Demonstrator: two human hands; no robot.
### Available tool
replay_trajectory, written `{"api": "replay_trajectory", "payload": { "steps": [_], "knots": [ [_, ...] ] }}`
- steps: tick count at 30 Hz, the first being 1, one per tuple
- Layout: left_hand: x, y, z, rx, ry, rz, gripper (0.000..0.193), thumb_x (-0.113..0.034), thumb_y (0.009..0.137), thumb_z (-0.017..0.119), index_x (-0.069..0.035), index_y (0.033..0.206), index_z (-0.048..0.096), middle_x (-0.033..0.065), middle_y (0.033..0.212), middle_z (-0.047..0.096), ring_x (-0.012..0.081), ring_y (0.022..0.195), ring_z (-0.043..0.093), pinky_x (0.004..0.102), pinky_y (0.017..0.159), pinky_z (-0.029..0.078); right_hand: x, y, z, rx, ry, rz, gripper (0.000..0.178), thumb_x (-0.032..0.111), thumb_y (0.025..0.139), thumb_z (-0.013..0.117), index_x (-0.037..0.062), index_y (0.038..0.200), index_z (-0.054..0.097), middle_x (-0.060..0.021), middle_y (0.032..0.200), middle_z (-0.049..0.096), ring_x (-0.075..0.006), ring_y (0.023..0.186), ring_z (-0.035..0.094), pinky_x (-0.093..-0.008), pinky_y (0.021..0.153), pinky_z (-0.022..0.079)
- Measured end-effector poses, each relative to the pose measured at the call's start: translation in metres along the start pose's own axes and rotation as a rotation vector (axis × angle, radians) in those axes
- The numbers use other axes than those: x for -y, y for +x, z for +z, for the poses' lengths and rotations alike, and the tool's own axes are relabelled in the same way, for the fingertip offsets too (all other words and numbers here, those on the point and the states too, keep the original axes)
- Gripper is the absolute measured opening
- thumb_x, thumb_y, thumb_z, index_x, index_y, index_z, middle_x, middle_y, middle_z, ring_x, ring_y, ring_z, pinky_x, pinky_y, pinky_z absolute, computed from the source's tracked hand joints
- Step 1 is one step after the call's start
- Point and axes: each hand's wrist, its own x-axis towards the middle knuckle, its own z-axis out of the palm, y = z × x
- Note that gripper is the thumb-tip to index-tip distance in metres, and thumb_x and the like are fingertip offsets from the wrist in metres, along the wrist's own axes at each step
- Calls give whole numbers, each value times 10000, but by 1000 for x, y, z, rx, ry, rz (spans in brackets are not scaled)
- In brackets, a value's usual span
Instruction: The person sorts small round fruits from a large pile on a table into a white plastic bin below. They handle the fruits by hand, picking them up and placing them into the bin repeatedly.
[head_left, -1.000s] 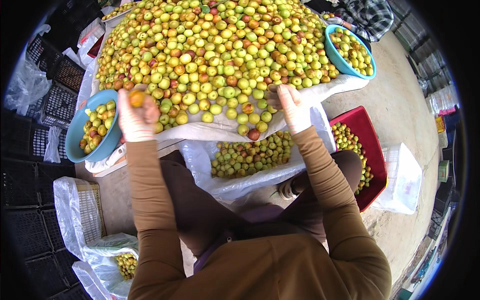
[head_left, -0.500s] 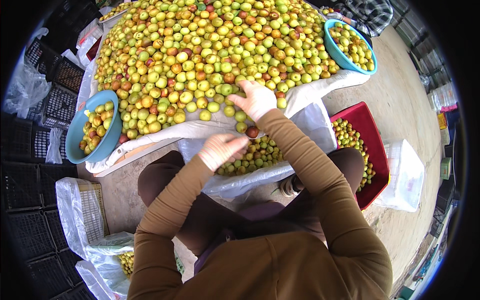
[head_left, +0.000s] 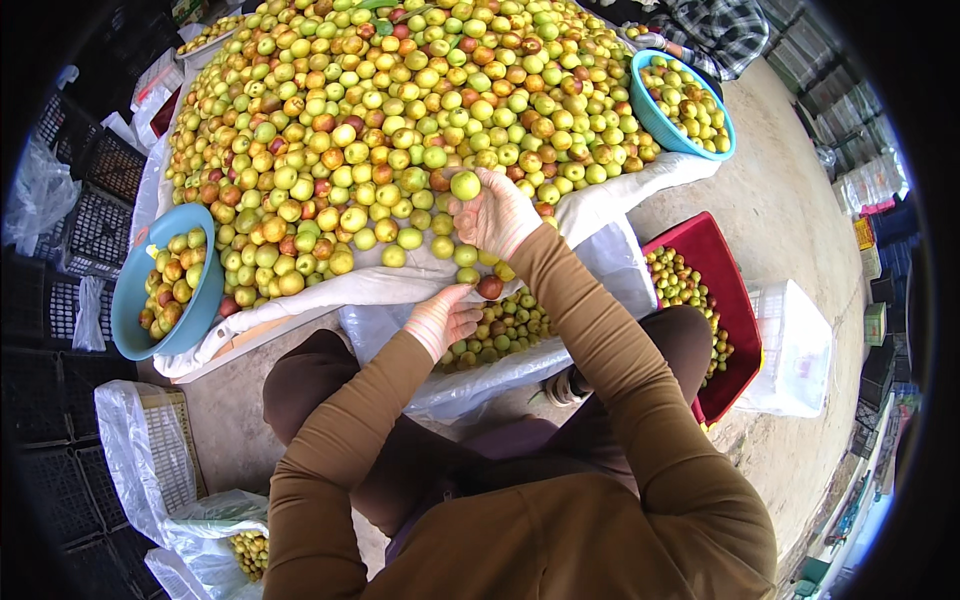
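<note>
A big heap of green, yellow and reddish round fruits point(head_left: 400, 110) lies on a white sheet point(head_left: 600, 205) in front of me. My right hand point(head_left: 495, 215) rests at the heap's near edge and pinches a green fruit point(head_left: 465, 185) between thumb and fingers. My left hand point(head_left: 440, 318) hovers lower, fingers curled, over a clear plastic bag point(head_left: 590, 350) holding more fruits between my knees. I cannot see anything held in the left hand.
A blue bowl point(head_left: 130, 320) of fruits sits at the left, another blue bowl point(head_left: 655, 110) at the upper right. A red tray point(head_left: 720, 270) of fruits lies to my right beside a white crate point(head_left: 800, 345). Black crates point(head_left: 95, 215) stack at the left. A person in plaid point(head_left: 720, 30) sits beyond.
My left hand came down from the blue bowl's edge to the bag between my knees. My right hand shifted left along the heap's edge and picked up a green fruit.
</note>
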Motion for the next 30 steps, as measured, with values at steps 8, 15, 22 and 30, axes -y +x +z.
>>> {"api": "replay_trajectory", "payload": {
  "steps": [8, 15, 22, 30],
  "knots": [
    [-32, -16, 18, 103, -42, 199, 386, -273, 904, 646, 21, 1119, 519, 197, 910, 662, 293, 779, 687, 364, 636, 565, 16, -41, 7, -482, -497, -281, 238, 147, 868, 653, 62, 1077, 575, -80, 842, 594, -134, 569, 520, -223, 489, 387],
    [-13, -21, 34, -10, -108, 78, 335, -289, 912, 604, -19, 1096, 534, 194, 946, 671, 283, 763, 679, 367, 604, 557, 62, -49, -11, -687, -1155, -494, 235, 171, 926, 522, 27, 1070, 639, -81, 910, 669, -136, 785, 600, -282, 728, 503],
    [-9, -14, 42, 40, -178, 75, 378, -325, 887, 650, -37, 1093, 518, 178, 965, 637, 299, 845, 663, 420, 737, 559, 61, -32, -36, -719, -2103, -821, 300, 245, 879, 571, 99, 1128, 653, -127, 1172, 632, -290, 1122, 576, -407, 976, 439],
    [8, -4, 32, 85, -199, 19, 408, -311, 927, 590, -4, 1176, 489, 219, 1114, 586, 329, 1024, 614, 461, 871, 532, -21, 9, -3, -634, -2450, -635, 677, 551, 903, 492, 108, 1413, 447, -243, 1507, 294, -387, 1408, 256, -513, 1138, 209]
  ]
}}
